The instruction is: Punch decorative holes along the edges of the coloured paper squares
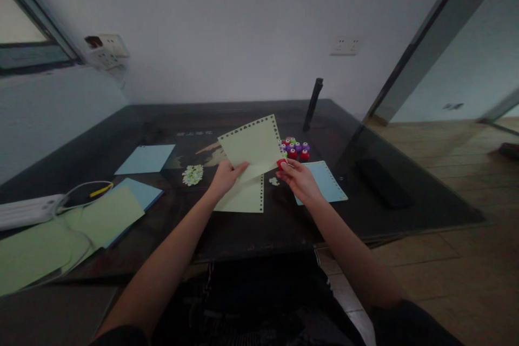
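Currently: left hand (225, 175) fingers pinch green sheet (253, 146) aloft | right hand (298, 178) fingers closed round red punch (281, 163) at sheet's lower edge | advice: seat edge fully, space evenly from neighbouring holes, squeeze square.

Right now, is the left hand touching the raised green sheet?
Touching. The head view shows the left hand pinching the lower edge of the raised green sheet, thumb over its front. The right hand holds a red punch at its corner.

We saw matt pale-green paper (253, 146) in the left hand (224, 177), a glossy red plastic punch (281, 163) at the right hand (298, 178), above a glossy dark tabletop (243, 227).
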`<action>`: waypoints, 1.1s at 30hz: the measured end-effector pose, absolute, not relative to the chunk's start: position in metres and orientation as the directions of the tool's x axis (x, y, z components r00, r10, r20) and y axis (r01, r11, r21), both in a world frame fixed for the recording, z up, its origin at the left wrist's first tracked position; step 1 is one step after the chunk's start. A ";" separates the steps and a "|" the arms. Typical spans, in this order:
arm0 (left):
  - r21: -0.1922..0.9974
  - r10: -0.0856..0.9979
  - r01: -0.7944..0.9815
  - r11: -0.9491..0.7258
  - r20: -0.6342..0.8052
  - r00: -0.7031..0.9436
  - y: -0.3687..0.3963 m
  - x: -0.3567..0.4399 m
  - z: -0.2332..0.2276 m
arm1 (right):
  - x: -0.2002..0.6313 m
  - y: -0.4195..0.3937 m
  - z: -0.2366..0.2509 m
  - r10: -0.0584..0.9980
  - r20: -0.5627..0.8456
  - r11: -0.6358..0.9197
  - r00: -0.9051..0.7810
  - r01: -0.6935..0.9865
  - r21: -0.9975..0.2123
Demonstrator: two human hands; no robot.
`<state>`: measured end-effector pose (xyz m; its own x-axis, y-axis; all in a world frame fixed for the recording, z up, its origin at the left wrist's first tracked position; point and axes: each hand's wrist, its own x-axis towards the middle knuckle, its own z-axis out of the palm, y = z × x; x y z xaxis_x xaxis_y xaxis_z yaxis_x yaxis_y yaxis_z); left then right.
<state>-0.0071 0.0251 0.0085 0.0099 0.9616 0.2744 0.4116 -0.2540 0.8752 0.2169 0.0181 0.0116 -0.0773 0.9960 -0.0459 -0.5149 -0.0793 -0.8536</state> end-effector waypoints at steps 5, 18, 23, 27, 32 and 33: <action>0.876 0.966 0.420 -0.239 0.259 0.010 0.025 -0.007 0.009 | 0.217 0.017 0.013 0.996 -0.042 -0.073 -0.073 -0.501 -0.862; 0.888 0.965 0.387 -0.248 0.260 0.021 0.024 -0.006 0.010 | 0.217 0.018 0.013 0.997 -0.045 -0.072 -0.070 -0.456 -0.887; 0.884 0.962 0.390 -0.259 0.273 0.021 0.025 -0.006 0.008 | 0.218 0.017 0.013 0.996 -0.044 -0.074 -0.076 -0.447 -0.892; 0.891 0.960 0.366 -0.267 0.280 0.018 0.026 -0.006 0.005 | 0.218 0.018 0.012 0.996 -0.040 -0.072 -0.082 -0.435 -0.898; 0.892 0.961 0.366 -0.264 0.277 0.018 0.025 -0.005 0.007 | 0.219 0.019 0.011 0.997 -0.026 -0.057 -0.077 -0.431 -0.900; 0.891 0.960 0.367 -0.266 0.278 0.020 0.025 -0.005 0.008 | 0.219 0.019 0.011 0.997 -0.026 -0.056 -0.076 -0.433 -0.900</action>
<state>-0.0053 0.0252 0.0077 0.0203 0.9604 0.2778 0.3673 -0.2656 0.8914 0.2185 0.0185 0.0115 -0.0760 0.9968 -0.0257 -0.4327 -0.0562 -0.8998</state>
